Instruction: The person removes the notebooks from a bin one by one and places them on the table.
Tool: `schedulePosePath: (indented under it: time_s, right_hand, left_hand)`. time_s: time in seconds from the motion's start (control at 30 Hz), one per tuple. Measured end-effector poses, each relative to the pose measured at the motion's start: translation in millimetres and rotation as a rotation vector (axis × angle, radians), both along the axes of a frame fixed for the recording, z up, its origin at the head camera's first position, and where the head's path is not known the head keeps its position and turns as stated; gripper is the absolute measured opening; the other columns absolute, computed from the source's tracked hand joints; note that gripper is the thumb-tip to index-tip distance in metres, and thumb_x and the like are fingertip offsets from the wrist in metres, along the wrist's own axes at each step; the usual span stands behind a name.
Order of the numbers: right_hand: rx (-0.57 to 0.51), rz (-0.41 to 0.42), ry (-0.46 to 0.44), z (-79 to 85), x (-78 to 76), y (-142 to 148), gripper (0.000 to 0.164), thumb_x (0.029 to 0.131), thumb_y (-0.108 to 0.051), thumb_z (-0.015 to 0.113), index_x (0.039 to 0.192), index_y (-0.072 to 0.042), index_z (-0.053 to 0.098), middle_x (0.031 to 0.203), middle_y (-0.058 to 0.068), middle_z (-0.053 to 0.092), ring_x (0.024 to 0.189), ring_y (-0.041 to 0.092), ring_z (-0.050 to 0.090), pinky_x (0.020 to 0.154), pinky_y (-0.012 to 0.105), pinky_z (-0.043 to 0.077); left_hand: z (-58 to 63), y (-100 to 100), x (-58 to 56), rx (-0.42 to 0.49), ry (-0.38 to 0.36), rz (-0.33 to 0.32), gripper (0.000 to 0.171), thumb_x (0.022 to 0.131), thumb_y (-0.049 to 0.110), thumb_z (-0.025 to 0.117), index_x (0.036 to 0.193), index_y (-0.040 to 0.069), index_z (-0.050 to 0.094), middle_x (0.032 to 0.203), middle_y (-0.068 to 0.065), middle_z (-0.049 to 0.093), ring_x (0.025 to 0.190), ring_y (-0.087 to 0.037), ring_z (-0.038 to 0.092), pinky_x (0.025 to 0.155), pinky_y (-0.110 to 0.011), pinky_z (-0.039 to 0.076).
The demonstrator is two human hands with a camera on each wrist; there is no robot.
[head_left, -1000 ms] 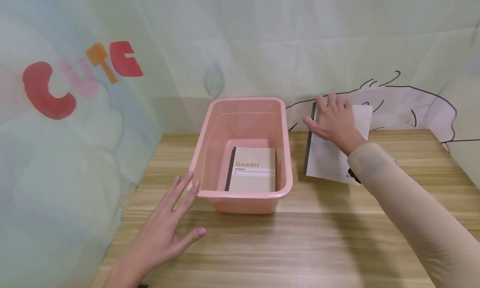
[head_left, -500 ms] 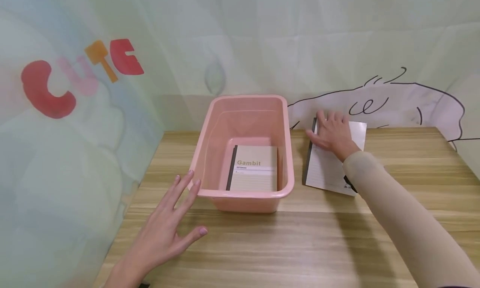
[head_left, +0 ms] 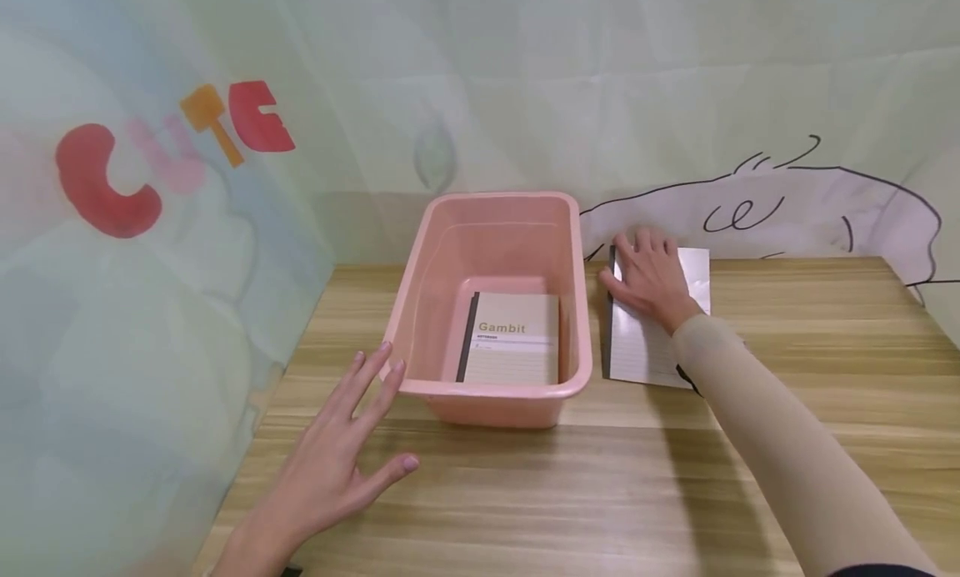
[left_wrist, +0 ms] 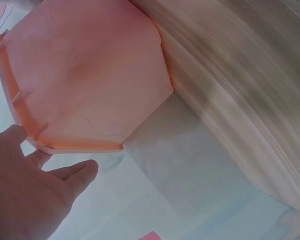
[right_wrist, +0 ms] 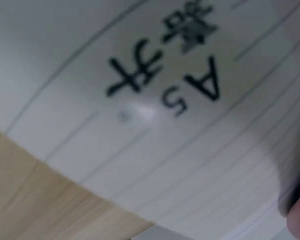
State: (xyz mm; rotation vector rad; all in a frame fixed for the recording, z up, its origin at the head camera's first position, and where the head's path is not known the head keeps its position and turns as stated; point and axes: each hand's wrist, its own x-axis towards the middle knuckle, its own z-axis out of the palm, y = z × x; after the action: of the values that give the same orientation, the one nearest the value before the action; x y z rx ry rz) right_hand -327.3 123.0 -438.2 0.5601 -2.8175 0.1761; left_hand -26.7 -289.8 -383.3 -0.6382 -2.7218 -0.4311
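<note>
1. Right hand [head_left: 648,277] and the loose notebook [head_left: 648,352] have shifted left since a second ago, closer to the pink tub [head_left: 491,391].
2. Nearest the camera: left hand [head_left: 322,460], straight fingers spread wide, tips at the tub's near-left rim.
3. Tub's shiny plastic with rounded corners, sitting on a streaky wood-grain table [head_left: 540,494].
4. Inside it lies a matte, rectangular Gambit notebook [head_left: 513,352], dark spine strip.
5. Loose notebook's just right of the tub, pale lined cover, gripped: thumb by its dark spine, fingers over the far edge.
6. Wrinkly printed cloth [head_left: 517,102] behind.
</note>
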Motion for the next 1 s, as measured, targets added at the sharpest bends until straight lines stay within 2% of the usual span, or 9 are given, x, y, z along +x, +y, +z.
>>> schedulePosePath:
  time_s: [0.2,0.33,0.63,0.77,1.0]
  right_hand:
    - [0.003,0.037,0.007,-6.3,-5.1,0.7,0.051,0.102,-0.046,0.048,0.135,-0.008,0.048,0.128,0.028,0.047,0.115,0.046,0.047,0.096,0.061,0.042]
    - [0.021,0.037,-0.025,-11.4,-6.3,0.4,0.054,0.103,-0.045,0.045,0.141,-0.006,0.047,0.135,0.032,0.045,0.124,0.049,0.044,0.105,0.065,0.039]
    - [0.046,0.021,-0.066,-19.1,-6.9,-2.7,0.053,0.108,-0.039,0.037,0.147,-0.005,0.046,0.145,0.032,0.045,0.139,0.051,0.041,0.118,0.067,0.030]
    - [0.048,0.033,-0.072,-21.4,-8.2,-6.4,0.049,0.109,-0.037,0.037,0.144,-0.005,0.048,0.144,0.032,0.046,0.139,0.051,0.041,0.119,0.067,0.031]
    - [0.051,0.077,-0.089,-24.2,-10.8,-12.1,0.047,0.112,-0.032,0.033,0.151,-0.009,0.045,0.144,0.028,0.041,0.139,0.049,0.038,0.121,0.065,0.028]
  left_hand:
    - [-1.4,0.1,-1.1,0.001,-0.006,0.004,0.095,0.097,0.070,0.062,0.169,0.015,0.030,0.179,-0.004,0.015,0.161,-0.045,0.020,0.113,-0.075,0.039]
    - [-1.6,0.2,-1.3,0.001,-0.009,0.004,0.095,0.097,0.069,0.063,0.168,0.015,0.031,0.179,-0.005,0.016,0.161,-0.045,0.020,0.113,-0.074,0.039]
    - [-1.8,1.9,-1.0,0.019,-0.016,0.004,0.097,0.097,0.079,0.048,0.168,0.015,0.032,0.178,-0.004,0.017,0.162,-0.043,0.018,0.114,-0.073,0.039]
    - [-1.6,2.4,-0.7,0.021,-0.020,0.006,0.097,0.097,0.079,0.050,0.168,0.015,0.032,0.178,-0.004,0.017,0.162,-0.042,0.017,0.115,-0.073,0.038]
    - [1.0,0.8,-2.1,0.000,-0.002,0.001,0.099,0.097,0.083,0.037,0.167,0.014,0.033,0.178,-0.005,0.019,0.161,-0.046,0.020,0.115,-0.074,0.038]
